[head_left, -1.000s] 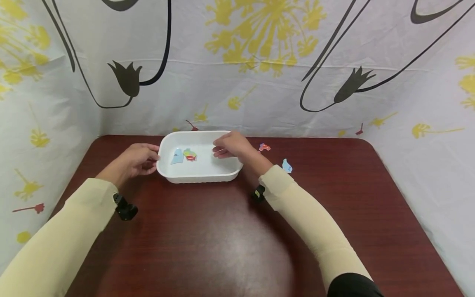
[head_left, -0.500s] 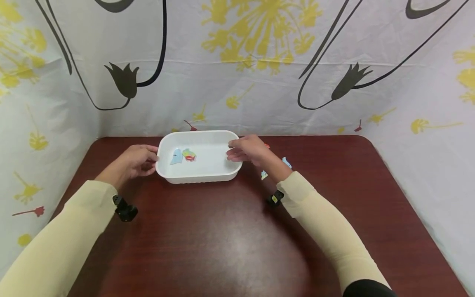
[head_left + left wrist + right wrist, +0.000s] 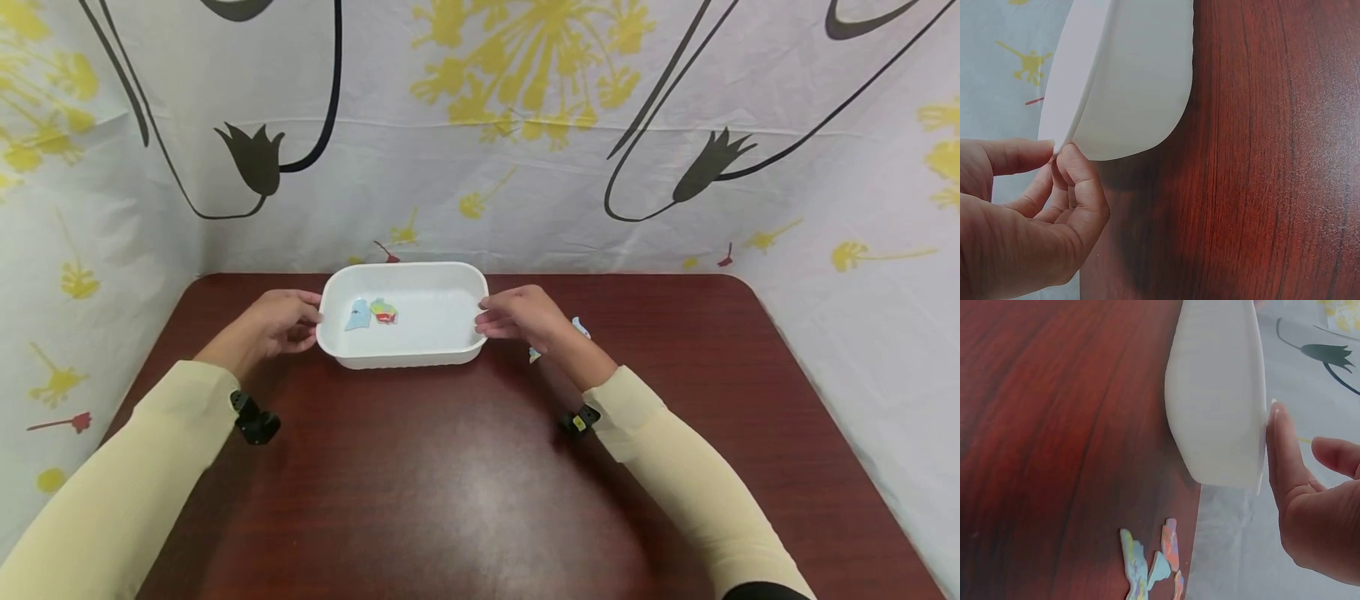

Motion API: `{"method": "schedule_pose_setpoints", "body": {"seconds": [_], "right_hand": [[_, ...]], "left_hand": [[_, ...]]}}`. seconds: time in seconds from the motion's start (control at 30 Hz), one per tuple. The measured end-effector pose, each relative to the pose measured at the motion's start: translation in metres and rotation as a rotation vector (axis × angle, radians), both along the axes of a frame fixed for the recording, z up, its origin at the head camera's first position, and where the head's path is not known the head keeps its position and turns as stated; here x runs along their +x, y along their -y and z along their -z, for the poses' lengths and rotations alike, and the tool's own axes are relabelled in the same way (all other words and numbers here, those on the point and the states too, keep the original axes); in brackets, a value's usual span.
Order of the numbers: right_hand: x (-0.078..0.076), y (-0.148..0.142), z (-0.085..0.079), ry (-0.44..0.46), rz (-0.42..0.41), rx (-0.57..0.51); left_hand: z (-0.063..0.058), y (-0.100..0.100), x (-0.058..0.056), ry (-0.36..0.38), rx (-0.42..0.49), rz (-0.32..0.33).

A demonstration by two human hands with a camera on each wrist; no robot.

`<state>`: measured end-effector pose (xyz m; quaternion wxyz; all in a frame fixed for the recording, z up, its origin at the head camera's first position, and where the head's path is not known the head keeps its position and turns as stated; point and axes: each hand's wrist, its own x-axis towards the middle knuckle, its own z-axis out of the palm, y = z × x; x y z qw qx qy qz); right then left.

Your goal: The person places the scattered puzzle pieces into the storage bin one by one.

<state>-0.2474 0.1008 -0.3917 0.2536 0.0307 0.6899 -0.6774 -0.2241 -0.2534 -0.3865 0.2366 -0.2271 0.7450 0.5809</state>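
Note:
A white plastic tub [image 3: 405, 360] stands near the back of the table. Inside lie a light blue flat cut-out piece [image 3: 357, 315] and a red, yellow and green one [image 3: 384, 312]. At the tub's left end, my left hand [image 3: 277, 323] pinches the rim between thumb and fingers, as the left wrist view shows closely. My right hand [image 3: 521, 317] is at the opposite end, its straight fingers [image 3: 1285, 440] right at the rim and the thumb held apart. In the right wrist view the tub's side wall [image 3: 1219, 394] rises from the table beside these fingers.
Several flat cut-outs lie right of the tub, partly behind my right arm: a blue one [image 3: 580, 327], a blue-yellow one [image 3: 1135, 565] and an orange-pink one [image 3: 1170, 544]. A flower-printed white cloth [image 3: 540, 200] hangs behind the dark red wooden table [image 3: 420, 483].
My right hand has moved right, from over the inside of the tub to its right rim. My left hand has kept its hold on the left rim, and the tub has stayed in place.

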Motion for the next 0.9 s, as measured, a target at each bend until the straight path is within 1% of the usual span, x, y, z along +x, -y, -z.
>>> {"method": "schedule_pose_setpoints", "body": {"seconds": [0.1, 0.3, 0.43, 0.5, 0.67, 0.9], "right_hand": [[0.004, -0.008, 0.001, 0.001, -0.012, 0.001], [0.013, -0.030, 0.002, -0.040, -0.048, 0.068], [0.016, -0.044, 0.005, -0.046, -0.061, 0.101], [0.016, -0.050, 0.008, -0.039, -0.068, 0.118], [0.018, -0.064, 0.015, -0.002, -0.061, 0.123], [0.019, -0.077, 0.024, 0.032, -0.050, 0.135]], "left_hand": [[-0.001, -0.001, 0.000, 0.004, 0.000, 0.001], [-0.001, -0.002, -0.001, 0.001, 0.006, 0.005], [0.000, -0.002, -0.002, 0.000, 0.002, 0.004], [0.000, -0.001, -0.002, 0.001, 0.000, 0.004], [0.000, 0.000, -0.001, 0.008, -0.005, 0.008], [0.000, -0.001, -0.001, 0.016, -0.003, -0.002]]}}
